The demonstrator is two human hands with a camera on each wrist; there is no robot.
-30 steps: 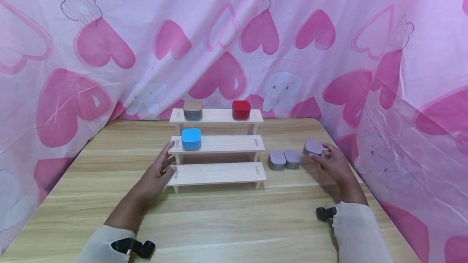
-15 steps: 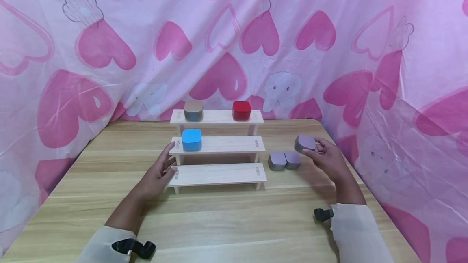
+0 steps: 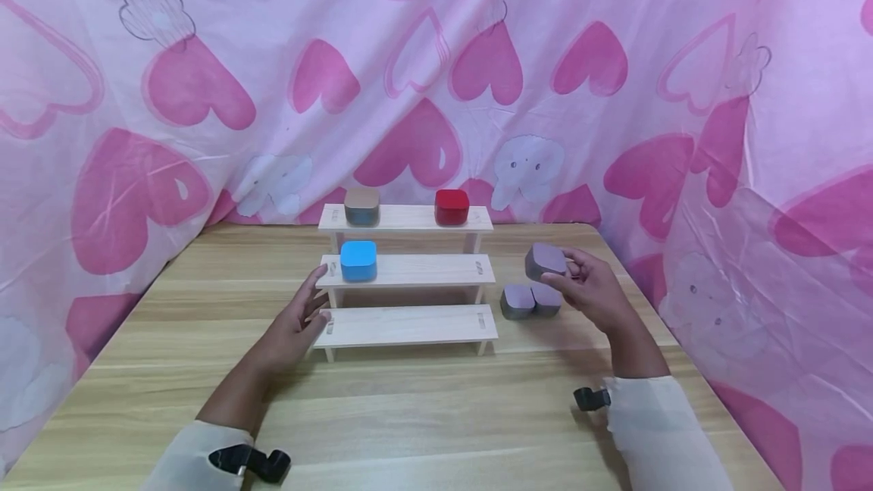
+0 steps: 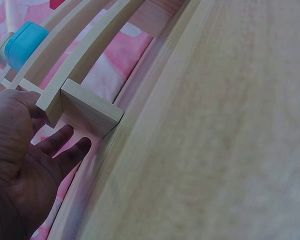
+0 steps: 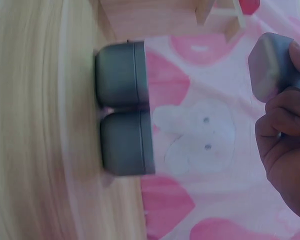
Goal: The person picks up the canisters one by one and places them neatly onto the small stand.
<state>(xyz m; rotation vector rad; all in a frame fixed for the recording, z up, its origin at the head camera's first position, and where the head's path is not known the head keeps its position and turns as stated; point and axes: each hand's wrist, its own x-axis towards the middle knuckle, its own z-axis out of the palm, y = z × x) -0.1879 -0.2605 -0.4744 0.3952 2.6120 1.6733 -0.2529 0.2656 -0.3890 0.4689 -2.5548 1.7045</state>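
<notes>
My right hand pinches a small grey rounded-square box between thumb and fingers, held up off the table. Just below it, two like grey boxes stand side by side on the table; the right wrist view shows a lid seam on each standing box. At the left end of a three-step wooden rack is my left hand. Its thumb lies against the lowest shelf's end in the left wrist view, while its other fingers spread loosely beside the rack's leg.
On the middle step sits a blue box at the left. The top step bears a tan-topped box at the left and a red box towards the right. A pink heart-printed cloth hangs behind and beside the wood-grain table.
My right hand has carried the grey box leftward and slightly up, from the right of the two standing boxes to above them. My left hand has stayed at the rack.
</notes>
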